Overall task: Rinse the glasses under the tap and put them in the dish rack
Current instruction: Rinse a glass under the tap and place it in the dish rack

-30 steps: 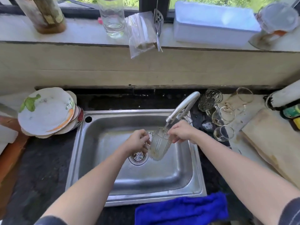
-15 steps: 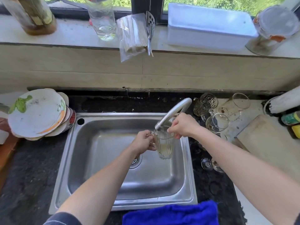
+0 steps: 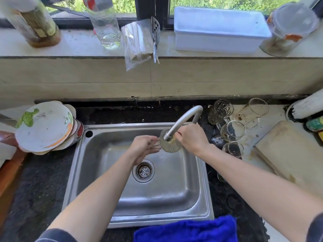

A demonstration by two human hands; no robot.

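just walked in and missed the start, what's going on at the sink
A person holds a ribbed glass up to the tap spout over the sink, the left hand at its handle and the right hand gripping its right side. Several stained glasses wait on the counter to the right. No dish rack is in view.

The sink (image 3: 195, 205) is brushed shiny metal, the ribbed glass (image 3: 170, 145) clear, the tabletop (image 3: 40, 186) dark speckled stone, the cloth (image 3: 187, 231) fluffy blue.
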